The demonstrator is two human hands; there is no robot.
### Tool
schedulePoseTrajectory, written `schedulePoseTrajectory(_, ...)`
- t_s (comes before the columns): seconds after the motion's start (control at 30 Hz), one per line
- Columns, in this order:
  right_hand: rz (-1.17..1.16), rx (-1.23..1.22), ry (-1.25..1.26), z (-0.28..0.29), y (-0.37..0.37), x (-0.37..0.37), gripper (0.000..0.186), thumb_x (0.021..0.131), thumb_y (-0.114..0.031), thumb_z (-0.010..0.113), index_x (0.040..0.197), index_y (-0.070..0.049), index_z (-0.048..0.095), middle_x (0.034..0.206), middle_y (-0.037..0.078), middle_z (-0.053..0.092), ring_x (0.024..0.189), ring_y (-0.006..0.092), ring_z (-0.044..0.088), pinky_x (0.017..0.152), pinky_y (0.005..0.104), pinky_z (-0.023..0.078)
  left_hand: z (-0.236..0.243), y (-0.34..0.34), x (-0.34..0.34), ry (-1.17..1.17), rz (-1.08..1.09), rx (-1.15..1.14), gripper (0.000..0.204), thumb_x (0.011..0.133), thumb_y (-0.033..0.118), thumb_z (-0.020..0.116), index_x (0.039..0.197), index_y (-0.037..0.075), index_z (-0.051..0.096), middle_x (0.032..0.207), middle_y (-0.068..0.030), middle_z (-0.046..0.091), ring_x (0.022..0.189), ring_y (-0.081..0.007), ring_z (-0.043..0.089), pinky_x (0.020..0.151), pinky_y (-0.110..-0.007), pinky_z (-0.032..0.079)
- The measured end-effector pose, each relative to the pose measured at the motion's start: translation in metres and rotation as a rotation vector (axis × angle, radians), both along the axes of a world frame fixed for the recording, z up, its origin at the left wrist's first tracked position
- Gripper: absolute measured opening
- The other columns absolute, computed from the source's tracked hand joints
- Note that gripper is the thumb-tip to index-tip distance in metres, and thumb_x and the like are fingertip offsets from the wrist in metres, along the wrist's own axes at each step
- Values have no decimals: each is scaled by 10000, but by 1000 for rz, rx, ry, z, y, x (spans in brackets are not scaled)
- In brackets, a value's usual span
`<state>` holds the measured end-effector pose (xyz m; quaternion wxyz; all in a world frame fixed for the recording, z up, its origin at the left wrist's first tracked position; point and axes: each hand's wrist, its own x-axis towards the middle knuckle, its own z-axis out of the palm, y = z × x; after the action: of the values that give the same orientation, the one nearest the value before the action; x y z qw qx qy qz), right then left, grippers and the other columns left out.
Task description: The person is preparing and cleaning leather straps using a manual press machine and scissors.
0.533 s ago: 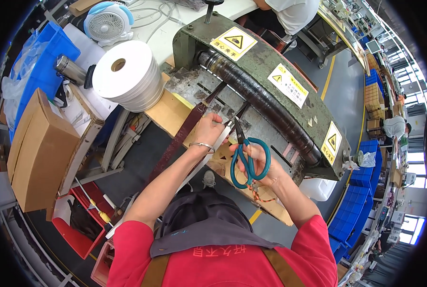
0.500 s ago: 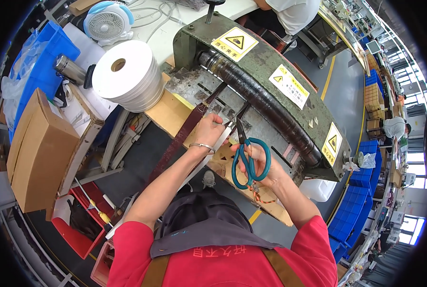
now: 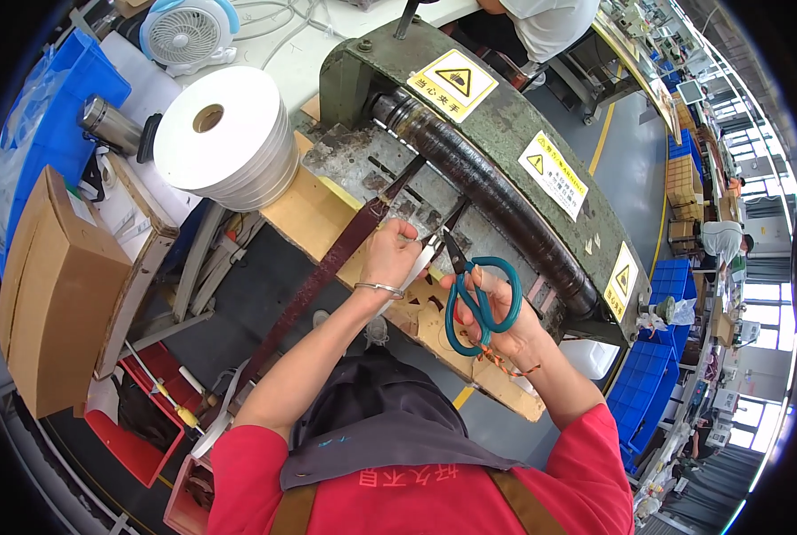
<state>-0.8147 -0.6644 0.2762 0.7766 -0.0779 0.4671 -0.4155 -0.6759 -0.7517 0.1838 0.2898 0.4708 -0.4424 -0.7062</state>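
My left hand (image 3: 393,256), a metal bangle at its wrist, pinches a narrow white strip (image 3: 423,259) that runs back under the forearm. My right hand (image 3: 505,314) grips scissors (image 3: 458,259) with teal loop handles and a striped orange cord tied on. Their dark blades point up and left at the strip's end, beside my left fingertips; whether they touch it I cannot tell. Just beyond is a thin dark piece (image 3: 456,214) leading to the machine's roller (image 3: 487,209). Left of my left hand, a maroon strap (image 3: 331,261) slants down from the same machine.
The green machine (image 3: 505,102) with yellow warning labels stands in front. At left are a large white roll (image 3: 229,143), a fan (image 3: 187,36), a steel flask (image 3: 113,123) and a cardboard box (image 3: 64,285). Blue crates (image 3: 639,392) line the right. Another person (image 3: 554,22) sits beyond the machine.
The scissors have shifted slightly right, their blades tilting further left toward the strip's end. My left hand keeps its pinch on the strip. The whole view has turned a little.
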Motion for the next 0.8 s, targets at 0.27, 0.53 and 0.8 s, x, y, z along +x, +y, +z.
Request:
schedulePoseTrajectory(0.27,-65,60,-42,2,-5,2,457,809,-357,535,998,56,493,595,126,570,385,153,512,298,217,377,-7,6,-3,64,102,-28,108,730,12,488,829,-24,463,592,-126,586,470,-158,576,427,-269,436)
schedulePoseTrajectory(0.53,-141,87,112,7,-14,9,432,825,-350,530,990,48,497,586,109,565,395,148,518,300,215,389,-15,10,-4,75,140,-67,86,738,36,500,802,-14,474,563,-105,576,482,-141,568,448,-266,441)
schedulePoseTrajectory(0.8,-146,34,174,-4,-32,5,423,793,-363,576,963,17,509,595,113,576,402,149,526,331,227,412,-20,10,-4,71,143,-100,122,729,68,533,802,-13,478,547,-107,576,479,-139,562,483,-269,439)
